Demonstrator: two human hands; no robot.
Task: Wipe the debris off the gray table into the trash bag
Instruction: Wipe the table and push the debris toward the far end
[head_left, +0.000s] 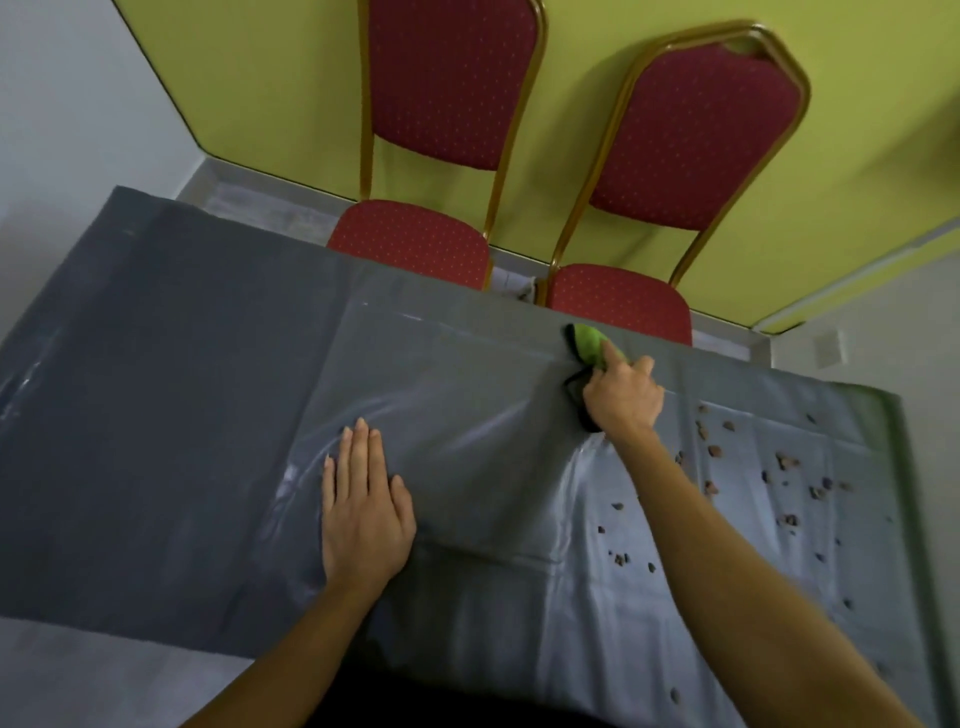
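The gray table (156, 415) fills the middle of the view. A smooth gray plastic sheet (467, 415), which looks like the trash bag, lies flat on it. My left hand (363, 509) rests palm down on the sheet's near left part and holds nothing. My right hand (623, 397) is near the far edge, closed on a green cloth (589, 345) with a black part under the palm. Small brown debris (787, 462) lies scattered over the lighter gray surface on the right, to the right of my right forearm.
Two red padded chairs with gold frames stand beyond the far edge of the table, one (410, 244) at the middle and one (618, 301) right behind the cloth. A yellow-green wall is behind them. The table's near edge runs across the bottom left.
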